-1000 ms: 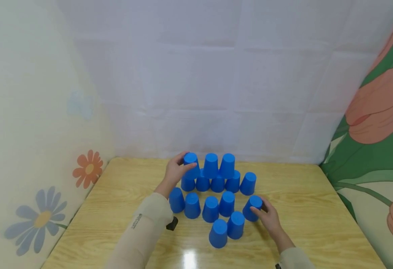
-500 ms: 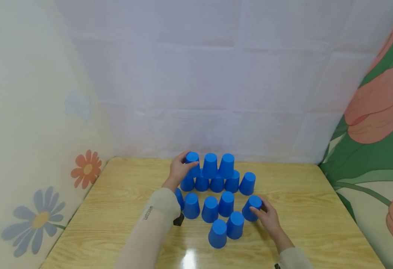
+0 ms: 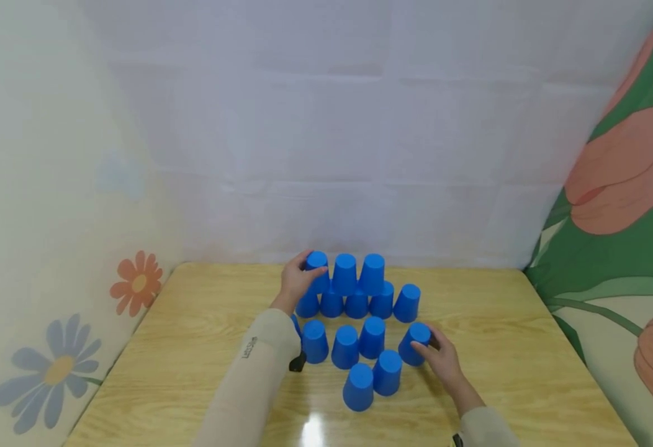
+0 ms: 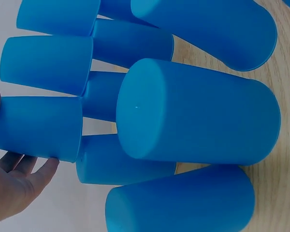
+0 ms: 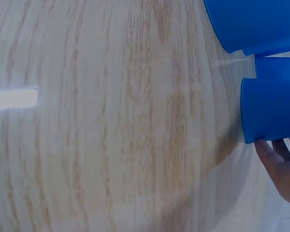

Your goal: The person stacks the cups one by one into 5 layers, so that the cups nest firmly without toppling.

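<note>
My left hand (image 3: 295,284) holds an upside-down blue cup (image 3: 318,272) at the left end of a raised row. In the left wrist view, thumb and fingers lie on opposite sides of that cup (image 4: 36,126), whose rim meets the base of a lower cup (image 4: 121,159). Two more raised cups, a middle one (image 3: 345,274) and a right one (image 3: 372,274), straddle the back row. On the right, my right hand (image 3: 445,361) grips another inverted blue cup (image 3: 414,343), standing on the table with its rim down. Thumb and fingertips show against its side in the right wrist view.
The back row ends at the right with a bare-topped cup (image 3: 407,303). Several inverted cups, among them one cup (image 3: 358,388) nearest the front, stand between my arms on the wooden table (image 3: 527,372). My left sleeve (image 3: 259,360) partly hides a cup. A white cloth (image 3: 332,124) hangs behind.
My left hand and its cup have shifted slightly right, closer to the raised middle cup. The left sleeve now covers more of the leftmost front cup. The right hand keeps its hold.
</note>
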